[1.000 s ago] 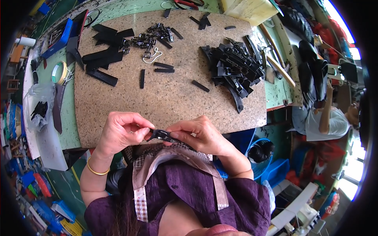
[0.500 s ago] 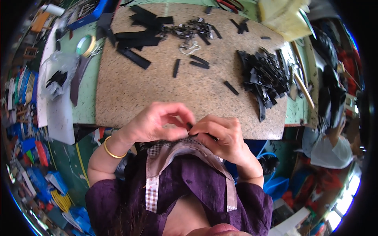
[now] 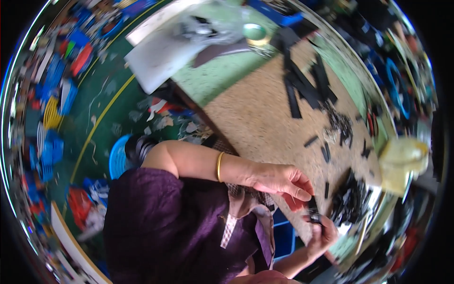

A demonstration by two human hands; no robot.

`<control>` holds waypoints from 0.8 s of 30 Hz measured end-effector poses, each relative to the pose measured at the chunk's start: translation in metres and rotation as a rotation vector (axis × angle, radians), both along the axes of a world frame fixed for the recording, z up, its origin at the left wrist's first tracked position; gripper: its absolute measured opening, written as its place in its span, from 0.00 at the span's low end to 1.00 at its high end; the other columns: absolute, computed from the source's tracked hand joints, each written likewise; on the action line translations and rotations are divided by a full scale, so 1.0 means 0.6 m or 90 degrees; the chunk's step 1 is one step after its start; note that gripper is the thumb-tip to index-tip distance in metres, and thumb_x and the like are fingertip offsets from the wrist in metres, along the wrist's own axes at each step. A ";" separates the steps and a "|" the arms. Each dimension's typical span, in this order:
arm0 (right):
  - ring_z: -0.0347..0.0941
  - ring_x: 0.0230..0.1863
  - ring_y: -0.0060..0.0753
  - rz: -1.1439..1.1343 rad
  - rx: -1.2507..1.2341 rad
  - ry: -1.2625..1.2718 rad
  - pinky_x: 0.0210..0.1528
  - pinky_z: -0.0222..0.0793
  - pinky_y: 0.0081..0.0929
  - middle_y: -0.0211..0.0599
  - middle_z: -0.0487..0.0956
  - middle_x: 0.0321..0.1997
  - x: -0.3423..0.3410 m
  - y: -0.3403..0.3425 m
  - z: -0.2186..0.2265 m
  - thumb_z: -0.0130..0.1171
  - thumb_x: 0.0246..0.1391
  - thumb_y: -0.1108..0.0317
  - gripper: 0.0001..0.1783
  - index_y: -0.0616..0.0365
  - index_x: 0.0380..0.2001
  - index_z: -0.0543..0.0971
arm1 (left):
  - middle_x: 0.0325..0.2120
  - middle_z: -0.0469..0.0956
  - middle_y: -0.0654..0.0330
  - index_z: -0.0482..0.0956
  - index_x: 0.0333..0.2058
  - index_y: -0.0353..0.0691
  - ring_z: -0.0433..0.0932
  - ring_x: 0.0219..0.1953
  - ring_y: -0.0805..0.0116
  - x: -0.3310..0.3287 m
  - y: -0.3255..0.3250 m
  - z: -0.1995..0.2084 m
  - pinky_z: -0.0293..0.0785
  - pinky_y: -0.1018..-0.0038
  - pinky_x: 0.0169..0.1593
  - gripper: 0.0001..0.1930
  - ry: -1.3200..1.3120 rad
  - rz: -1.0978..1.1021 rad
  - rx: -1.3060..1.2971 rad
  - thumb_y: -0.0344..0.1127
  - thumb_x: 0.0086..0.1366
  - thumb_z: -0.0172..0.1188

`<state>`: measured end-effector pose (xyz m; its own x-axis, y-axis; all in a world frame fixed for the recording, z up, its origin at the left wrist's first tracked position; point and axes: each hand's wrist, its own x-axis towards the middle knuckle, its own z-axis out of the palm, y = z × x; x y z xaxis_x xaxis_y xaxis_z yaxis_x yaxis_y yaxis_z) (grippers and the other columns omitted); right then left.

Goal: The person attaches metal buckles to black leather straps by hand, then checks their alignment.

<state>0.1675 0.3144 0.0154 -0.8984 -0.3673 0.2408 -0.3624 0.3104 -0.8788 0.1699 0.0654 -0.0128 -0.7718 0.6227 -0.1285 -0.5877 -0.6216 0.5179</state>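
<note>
Small black clip (image 3: 314, 218) sits pinched in my right hand (image 3: 324, 234), below my left hand (image 3: 283, 182), whose loosely curled fingers hold nothing; black strap pieces (image 3: 350, 201) lie just beyond both, within reach.

Workshop: speckled workbench (image 3: 255, 118), black strap pieces (image 3: 307, 85), scrap-littered green floor (image 3: 109, 123).

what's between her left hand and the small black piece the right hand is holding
Nothing visible. The left hand hovers open just above the small black piece, which the right hand pinches at the edge of the speckled board; only a narrow gap separates them. The picture is blurred, so fine detail is unclear.
</note>
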 end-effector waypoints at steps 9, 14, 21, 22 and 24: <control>0.66 0.55 0.48 -0.106 0.122 0.328 0.56 0.62 0.43 0.47 0.73 0.48 -0.018 -0.091 0.122 0.59 0.53 0.66 0.21 0.72 0.45 0.74 | 0.26 0.78 0.62 0.76 0.36 0.33 0.79 0.31 0.76 0.205 -0.215 -0.113 0.75 0.77 0.39 0.12 0.139 -0.118 -0.244 0.38 0.67 0.53; 0.67 0.53 0.48 0.137 0.137 0.357 0.55 0.64 0.43 0.46 0.74 0.47 -0.009 -0.255 0.111 0.60 0.51 0.67 0.19 0.69 0.43 0.74 | 0.32 0.80 0.55 0.75 0.41 0.33 0.80 0.32 0.70 0.362 -0.353 -0.304 0.77 0.74 0.38 0.11 -0.168 0.390 -0.303 0.35 0.66 0.53; 0.69 0.51 0.49 0.521 0.207 0.410 0.52 0.66 0.42 0.45 0.75 0.45 0.030 -0.503 0.089 0.60 0.48 0.71 0.16 0.65 0.41 0.76 | 0.25 0.79 0.56 0.77 0.35 0.34 0.77 0.22 0.69 0.484 -0.503 -0.553 0.75 0.74 0.25 0.06 -0.588 0.926 -0.409 0.25 0.58 0.54; 0.69 0.51 0.49 0.570 0.220 0.411 0.52 0.67 0.42 0.44 0.76 0.44 0.040 -0.530 0.085 0.60 0.47 0.71 0.15 0.64 0.40 0.76 | 0.25 0.79 0.56 0.77 0.35 0.34 0.77 0.22 0.69 0.482 -0.513 -0.569 0.75 0.74 0.25 0.06 -0.599 0.939 -0.391 0.25 0.58 0.54; 0.70 0.50 0.50 0.661 0.244 0.409 0.51 0.67 0.42 0.44 0.76 0.43 0.055 -0.586 0.069 0.60 0.46 0.72 0.15 0.63 0.40 0.77 | 0.24 0.78 0.56 0.76 0.35 0.33 0.76 0.20 0.69 0.464 -0.543 -0.609 0.74 0.75 0.23 0.07 -0.568 0.948 -0.395 0.23 0.56 0.55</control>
